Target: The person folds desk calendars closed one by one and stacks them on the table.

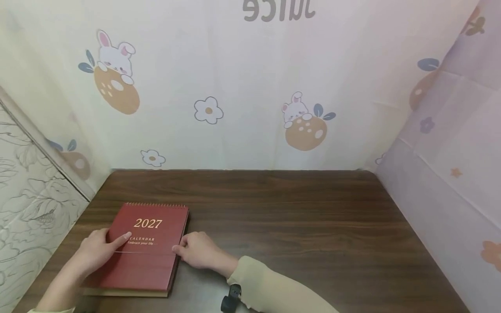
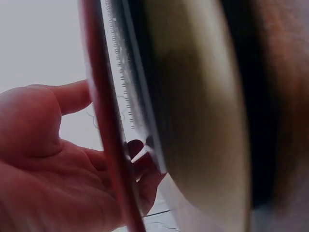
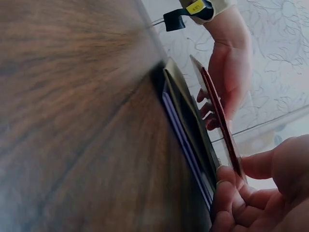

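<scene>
A red spiral-bound desk calendar (image 1: 146, 271) marked 2027 lies at the left of the table, its coil along the far edge. My left hand (image 1: 95, 252) grips its left side, thumb on top of the cover. In the left wrist view the left fingers (image 2: 147, 181) reach beneath the red board (image 2: 104, 96). My right hand (image 1: 201, 251) pinches the right edge between thumb and fingers. The right wrist view shows the red board (image 3: 219, 111) lifted apart from a tan and black layer (image 3: 186, 96) and a bluish-purple layer (image 3: 181, 130) underneath.
The dark wood table (image 1: 305, 234) extends to the right of the calendar. A curtain (image 1: 242, 78) printed with rabbits and flowers hangs behind it and along the right side. A black strap device (image 1: 231, 298) is on the right wrist.
</scene>
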Demonstrator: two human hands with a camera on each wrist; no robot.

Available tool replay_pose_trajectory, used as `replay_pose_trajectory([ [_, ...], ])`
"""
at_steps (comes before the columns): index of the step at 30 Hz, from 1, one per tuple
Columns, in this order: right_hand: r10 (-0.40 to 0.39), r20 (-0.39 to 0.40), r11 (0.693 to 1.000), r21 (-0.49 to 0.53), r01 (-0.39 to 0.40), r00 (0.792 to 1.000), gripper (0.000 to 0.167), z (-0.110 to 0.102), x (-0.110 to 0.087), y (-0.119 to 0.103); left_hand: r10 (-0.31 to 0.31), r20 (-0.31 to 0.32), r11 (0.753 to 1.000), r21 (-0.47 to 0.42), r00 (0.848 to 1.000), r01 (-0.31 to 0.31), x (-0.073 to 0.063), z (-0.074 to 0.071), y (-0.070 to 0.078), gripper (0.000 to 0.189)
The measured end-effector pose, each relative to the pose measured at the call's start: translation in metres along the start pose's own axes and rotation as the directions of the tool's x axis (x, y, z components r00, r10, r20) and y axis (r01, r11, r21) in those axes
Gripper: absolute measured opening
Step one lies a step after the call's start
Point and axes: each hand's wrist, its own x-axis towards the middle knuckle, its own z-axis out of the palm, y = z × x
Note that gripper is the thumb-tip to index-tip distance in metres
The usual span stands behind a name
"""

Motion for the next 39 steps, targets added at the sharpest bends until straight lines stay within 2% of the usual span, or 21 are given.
replay_pose_trajectory([
  [4,-0.031,0.001,0.994,-0.102,0.031,1.000,0.033,0.006,0.001,0.001,0.002,0.016,0.999,-0.044,1.000,-0.001,0.001,0.005,-0.004,0.071],
  [13,-0.029,0.003,0.976,-0.218,0.029,1.000,0.033,0.006,0.004,0.001,0.006,-0.023,1.000,-0.025,1.000,-0.007,0.001,0.009,-0.001,0.069],
  [19,-0.011,0.016,0.978,-0.207,0.014,1.000,0.032,0.006,0.007,0.003,0.016,-0.034,1.000,-0.018,0.999,-0.017,0.005,0.012,0.001,0.088],
  [21,-0.009,0.019,0.981,-0.192,0.012,1.000,0.031,0.005,0.006,0.005,0.016,-0.048,1.000,-0.006,0.999,-0.016,0.005,0.014,0.002,0.088],
  [25,-0.036,0.027,0.980,-0.197,0.040,0.999,0.029,0.002,0.002,0.010,0.026,-0.132,0.999,0.046,0.991,-0.020,0.001,0.020,0.008,0.086],
  [29,-0.076,0.017,0.964,-0.255,0.078,0.997,0.026,-0.007,-0.005,0.016,0.070,-0.251,0.993,0.108,0.965,-0.044,-0.005,0.028,0.025,0.079],
  [31,-0.087,0.006,0.955,-0.285,0.085,0.996,0.023,-0.014,-0.009,0.019,0.111,-0.286,0.989,0.131,0.952,-0.076,-0.007,0.032,0.038,0.073],
  [35,-0.102,-0.033,0.946,-0.312,0.087,0.994,0.018,-0.036,-0.018,0.024,0.194,-0.304,0.976,0.153,0.933,-0.153,-0.010,0.039,0.072,0.061],
  [39,-0.110,-0.109,0.944,-0.321,0.069,0.988,0.016,-0.061,-0.028,0.034,0.274,-0.315,0.959,0.167,0.909,-0.231,-0.007,0.049,0.110,0.053],
])
